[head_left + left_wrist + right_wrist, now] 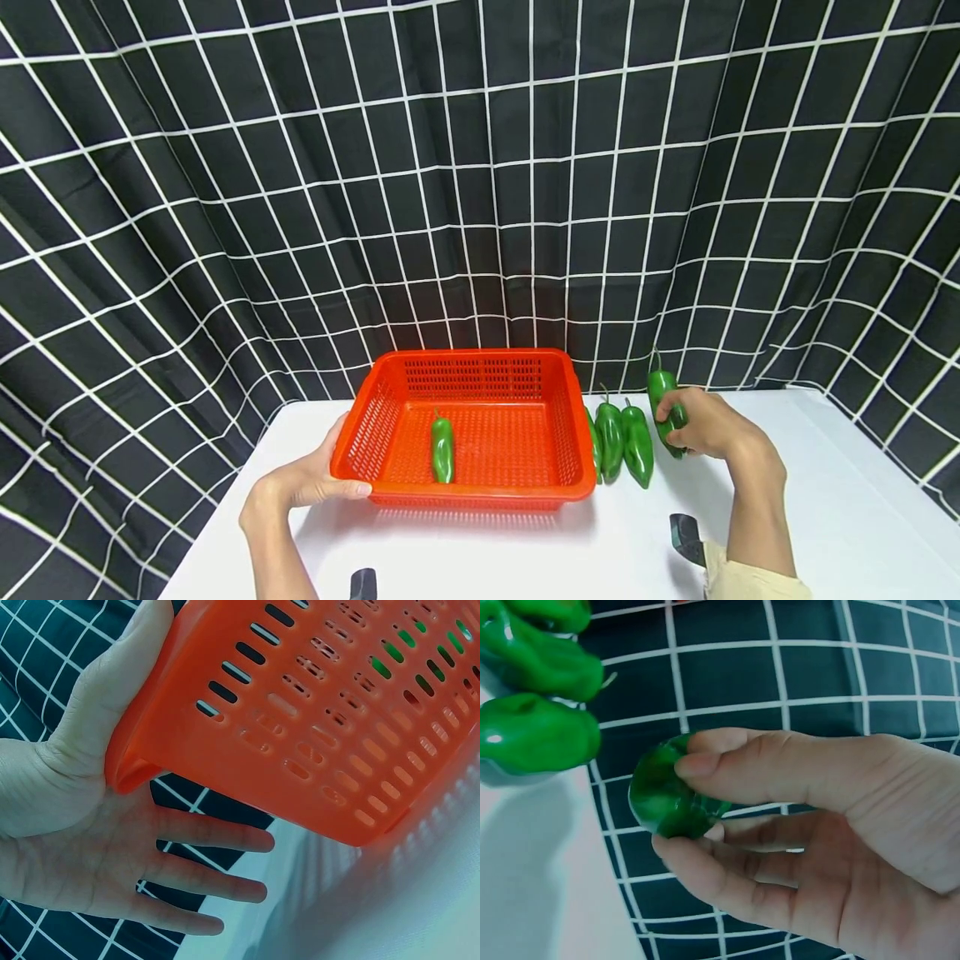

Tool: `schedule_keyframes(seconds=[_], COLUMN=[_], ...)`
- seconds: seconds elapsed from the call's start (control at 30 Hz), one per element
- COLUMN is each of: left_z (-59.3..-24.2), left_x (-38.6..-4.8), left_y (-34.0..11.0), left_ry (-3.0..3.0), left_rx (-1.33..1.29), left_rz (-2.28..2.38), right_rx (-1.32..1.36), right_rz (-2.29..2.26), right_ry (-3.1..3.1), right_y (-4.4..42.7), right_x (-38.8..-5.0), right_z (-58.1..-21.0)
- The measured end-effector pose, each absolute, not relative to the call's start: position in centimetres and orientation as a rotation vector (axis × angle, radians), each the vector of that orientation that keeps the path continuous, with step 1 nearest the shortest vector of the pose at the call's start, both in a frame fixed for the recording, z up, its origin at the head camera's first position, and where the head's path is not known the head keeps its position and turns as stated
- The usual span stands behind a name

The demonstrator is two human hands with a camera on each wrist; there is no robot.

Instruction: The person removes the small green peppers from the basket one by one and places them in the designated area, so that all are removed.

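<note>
My left hand [307, 479] rests against the front left corner of a red plastic basket [480, 492], the thumb along its front. In the left wrist view three fingers [217, 885] stretch out straight below the basket's rim. One long green chili pepper [443, 450] lies inside the basket. At the right, my right hand [708, 423] pinches another green chili pepper [656, 787] between thumb and fingers, stem pointing away. Between the basket and that hand, several green chili peppers [637, 446] lie side by side; the basket wall partly covers one.
The white table [465, 558] carries everything. A black curtain with a white grid [480, 208] rises behind it and along both sides. Dark strap ends [685, 533] show near each wrist, and a cream sleeve [753, 579] covers the right forearm.
</note>
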State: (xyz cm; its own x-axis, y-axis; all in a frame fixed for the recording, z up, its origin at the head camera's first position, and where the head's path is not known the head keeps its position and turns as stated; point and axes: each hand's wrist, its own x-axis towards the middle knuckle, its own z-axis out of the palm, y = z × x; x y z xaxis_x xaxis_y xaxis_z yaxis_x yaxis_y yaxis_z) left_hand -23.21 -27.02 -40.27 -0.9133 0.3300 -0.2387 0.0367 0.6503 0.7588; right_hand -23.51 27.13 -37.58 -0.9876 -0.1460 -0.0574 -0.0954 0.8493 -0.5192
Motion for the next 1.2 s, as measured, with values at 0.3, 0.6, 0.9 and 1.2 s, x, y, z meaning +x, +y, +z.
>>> schedule_keyframes(seconds=[0.3, 0.6, 0.9, 1.2], left_z=[-40.4, -40.5, -40.5, -40.5], left_x=[-23.1, -23.1, -23.1, -23.1], left_y=[-27.1, -27.0, -27.1, -27.1], left_ry=[2.511, 2.523, 2.502, 2.51], left_rx=[0.257, 0.258, 0.266, 0.267], left_rz=[1.132, 1.122, 1.145, 1.141], right_rx=[-0.02, 0.061, 0.084, 0.045], right_rz=[-0.833, -0.829, -0.843, -0.875], right_ry=[2.807, 2.747, 2.695, 2.711], right_y=[27.4, 27.3, 27.0, 27.0], right_x=[-24.3, -24.5, -24.5, -24.5], right_z=[-39.7, -41.1, -41.7, -41.7])
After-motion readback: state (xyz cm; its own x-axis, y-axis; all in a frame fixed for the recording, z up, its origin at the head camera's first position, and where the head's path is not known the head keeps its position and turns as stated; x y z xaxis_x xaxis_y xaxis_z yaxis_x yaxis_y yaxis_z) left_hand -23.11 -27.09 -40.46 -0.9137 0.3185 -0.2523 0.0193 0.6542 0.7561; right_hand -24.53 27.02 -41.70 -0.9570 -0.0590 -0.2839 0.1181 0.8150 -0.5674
